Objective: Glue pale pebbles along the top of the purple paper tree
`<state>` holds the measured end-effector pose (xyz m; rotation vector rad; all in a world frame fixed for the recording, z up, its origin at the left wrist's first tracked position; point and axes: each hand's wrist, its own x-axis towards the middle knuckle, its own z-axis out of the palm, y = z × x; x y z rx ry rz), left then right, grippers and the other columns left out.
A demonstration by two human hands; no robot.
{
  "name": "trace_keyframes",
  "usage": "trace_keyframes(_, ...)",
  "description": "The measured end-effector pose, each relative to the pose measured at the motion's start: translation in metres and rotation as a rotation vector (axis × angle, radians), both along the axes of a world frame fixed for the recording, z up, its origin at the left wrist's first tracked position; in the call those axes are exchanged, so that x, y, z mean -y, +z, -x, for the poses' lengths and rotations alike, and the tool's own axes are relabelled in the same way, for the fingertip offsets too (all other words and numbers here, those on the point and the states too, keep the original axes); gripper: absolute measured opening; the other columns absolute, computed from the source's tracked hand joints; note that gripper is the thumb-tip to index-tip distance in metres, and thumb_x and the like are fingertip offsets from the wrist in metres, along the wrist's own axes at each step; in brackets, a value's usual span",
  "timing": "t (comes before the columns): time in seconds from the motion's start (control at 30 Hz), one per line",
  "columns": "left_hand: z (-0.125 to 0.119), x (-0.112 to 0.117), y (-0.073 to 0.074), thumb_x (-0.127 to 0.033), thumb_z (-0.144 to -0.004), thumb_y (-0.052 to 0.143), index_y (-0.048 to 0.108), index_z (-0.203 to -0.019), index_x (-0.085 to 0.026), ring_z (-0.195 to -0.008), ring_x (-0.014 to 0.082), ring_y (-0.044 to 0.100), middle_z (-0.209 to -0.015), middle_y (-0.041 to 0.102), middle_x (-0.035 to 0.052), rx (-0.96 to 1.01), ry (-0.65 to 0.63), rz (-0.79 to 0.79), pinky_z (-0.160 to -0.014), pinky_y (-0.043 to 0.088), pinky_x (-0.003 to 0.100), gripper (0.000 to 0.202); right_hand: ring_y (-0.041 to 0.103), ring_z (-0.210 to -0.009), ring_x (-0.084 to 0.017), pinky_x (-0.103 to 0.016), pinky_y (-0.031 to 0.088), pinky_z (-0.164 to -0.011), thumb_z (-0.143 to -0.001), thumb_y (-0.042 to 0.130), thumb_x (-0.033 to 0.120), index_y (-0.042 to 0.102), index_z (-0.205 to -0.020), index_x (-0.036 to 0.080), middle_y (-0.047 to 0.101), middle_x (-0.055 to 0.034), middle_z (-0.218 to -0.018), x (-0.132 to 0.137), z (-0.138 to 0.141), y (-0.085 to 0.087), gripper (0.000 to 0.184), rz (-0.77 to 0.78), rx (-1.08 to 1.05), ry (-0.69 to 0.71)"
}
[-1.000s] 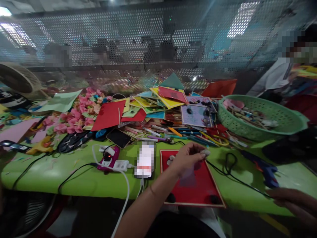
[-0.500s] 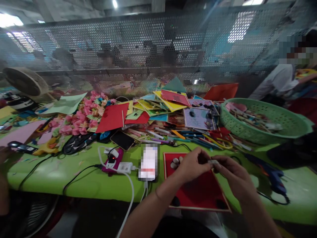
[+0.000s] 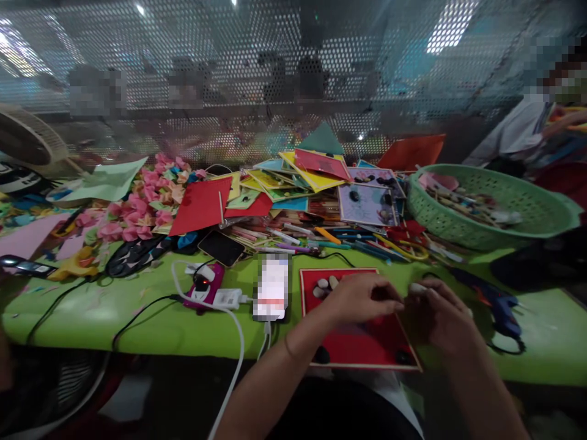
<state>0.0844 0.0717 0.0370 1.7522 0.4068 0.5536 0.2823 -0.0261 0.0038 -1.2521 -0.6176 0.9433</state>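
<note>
Both my hands hover over a red card that lies on the green table in front of me. My left hand is pinched closed above the card's upper half. My right hand sits just right of it with fingers curled, and a small pale stone shows at its fingertips. Several pale pebbles are stuck near the card's top left corner. Dark pebbles lie along its lower edge.
A phone lies left of the card, with a charger and white cable. A blue glue gun rests at the right. Behind are pens, coloured cards, pink paper flowers and a green basket. A person sits far right.
My right hand came in from the lower right to meet my left hand over the card. Both hands have since dropped slightly lower, staying close together.
</note>
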Motion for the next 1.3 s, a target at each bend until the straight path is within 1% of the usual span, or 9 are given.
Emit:
trace_keyframes(0.13, 0.005, 0.004, 0.008, -0.040, -0.081, 0.075, 0.077, -0.098, -0.029, -0.098, 0.0252, 0.071, -0.097, 0.076, 0.0031, -0.057, -0.415, -0.104, -0.086, 0.050, 0.032, 0.020, 0.063, -0.063, -0.016, -0.027, 0.052, -0.054, -0.067, 0.086, 0.043, 0.074, -0.085, 0.032, 0.071, -0.0002, -0.078, 0.003, -0.002, -0.006, 0.024, -0.010, -0.018, -0.026)
trace_keyframes(0.2, 0.006, 0.007, 0.010, -0.043, -0.073, 0.083, 0.079, -0.093, -0.031, -0.097, 0.0266, 0.071, -0.096, 0.077, 0.0028, -0.081, -0.495, -0.098, -0.084, 0.052, 0.032, 0.024, 0.063, -0.068, -0.016, -0.028, 0.053, -0.061, -0.067, 0.085, 0.042, 0.077, -0.092, 0.031, 0.071, -0.0013, -0.084, 0.003, -0.002, -0.008, 0.029, -0.025, -0.007, -0.031)
trace_keyframes(0.33, 0.008, 0.013, 0.009, -0.049, -0.064, 0.088, 0.079, -0.091, -0.031, -0.095, 0.0283, 0.071, -0.096, 0.077, 0.0049, -0.149, -0.438, -0.134, -0.083, 0.052, 0.033, 0.034, 0.064, -0.079, -0.017, -0.030, 0.054, -0.071, -0.075, 0.080, 0.040, 0.079, -0.106, 0.032, 0.072, -0.0031, -0.093, 0.003, 0.000, -0.010, 0.032, 0.002, 0.065, -0.001)
trace_keyframes(0.57, 0.009, 0.018, 0.003, -0.058, -0.059, 0.088, 0.079, -0.086, -0.032, -0.090, 0.0282, 0.070, -0.091, 0.076, 0.0049, -0.105, -0.328, -0.138, -0.078, 0.051, 0.033, 0.039, 0.063, -0.077, -0.019, -0.029, 0.051, -0.069, -0.078, 0.080, 0.038, 0.080, -0.098, 0.032, 0.071, -0.0040, -0.088, 0.004, 0.001, -0.009, 0.021, 0.038, 0.091, 0.045)
trace_keyframes(0.67, 0.009, 0.017, 0.002, -0.054, -0.065, 0.086, 0.077, -0.085, -0.032, -0.090, 0.0274, 0.070, -0.092, 0.076, 0.0036, -0.103, -0.355, -0.209, -0.076, 0.051, 0.033, 0.031, 0.063, -0.076, -0.019, -0.028, 0.052, -0.067, -0.072, 0.085, 0.038, 0.079, -0.094, 0.031, 0.069, -0.0039, -0.087, 0.002, 0.004, -0.010, 0.024, 0.087, 0.090, 0.022)
trace_keyframes(0.8, 0.008, 0.016, 0.001, -0.037, -0.082, 0.077, 0.076, -0.093, -0.030, -0.095, 0.0261, 0.070, -0.102, 0.076, 0.0053, -0.136, -0.462, -0.424, -0.078, 0.049, 0.032, 0.013, 0.063, -0.077, -0.019, -0.027, 0.054, -0.068, -0.065, 0.090, 0.037, 0.076, -0.091, 0.030, 0.069, -0.0031, -0.087, 0.002, 0.006, -0.010, 0.030, 0.101, 0.115, 0.021)
trace_keyframes(0.87, 0.007, 0.016, 0.000, -0.031, -0.082, 0.077, 0.077, -0.095, -0.029, -0.097, 0.0262, 0.070, -0.106, 0.076, 0.0058, -0.151, -0.480, -0.471, -0.080, 0.049, 0.032, 0.013, 0.063, -0.078, -0.019, -0.026, 0.054, -0.070, -0.064, 0.091, 0.036, 0.075, -0.092, 0.031, 0.069, -0.0023, -0.088, 0.003, 0.007, -0.010, 0.033, 0.085, 0.130, 0.022)
trace_keyframes(1.03, 0.006, 0.015, -0.003, -0.035, -0.080, 0.078, 0.077, -0.086, -0.031, -0.093, 0.0258, 0.070, -0.098, 0.077, 0.0047, -0.131, -0.457, -0.435, -0.078, 0.049, 0.032, 0.007, 0.066, -0.084, -0.020, -0.029, 0.055, -0.073, -0.070, 0.087, 0.039, 0.076, -0.106, 0.032, 0.072, -0.0039, -0.095, 0.006, 0.006, -0.011, 0.038, 0.098, 0.212, 0.040)
trace_keyframes(1.3, 0.007, 0.016, -0.008, -0.045, -0.090, 0.066, 0.077, -0.096, -0.027, -0.092, 0.0252, 0.070, -0.101, 0.077, 0.0079, -0.122, -0.461, -0.533, -0.073, 0.048, 0.031, 0.021, 0.066, -0.076, -0.018, -0.027, 0.054, -0.069, -0.065, 0.091, 0.040, 0.076, -0.098, 0.030, 0.073, -0.0017, -0.088, 0.002, 0.010, -0.008, 0.038, 0.086, 0.220, 0.037)
